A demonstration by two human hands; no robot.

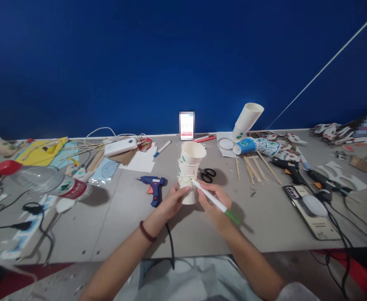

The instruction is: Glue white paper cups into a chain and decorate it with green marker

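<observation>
A stack of white paper cups (193, 153) with green leaf prints stands upright in front of me. My left hand (174, 201) grips the lower cup from the left, its thumb across the front. A white marker with a green end (213, 196) is pinched in my right hand (216, 202), and its tip meets the cup's side near a green scalloped line. Black scissors (207, 175) lie just behind my right hand. To the left of the cups rests a blue glue gun (153, 186).
A plastic bottle (51, 180) and power strip (33, 228) lie left. A lit phone (187, 126) stands at the back. Nested cups (247, 121), a blue cup (246, 145) and wooden sticks (252, 169) are back right. Black glue guns (324, 184) and another phone (311, 215) lie right.
</observation>
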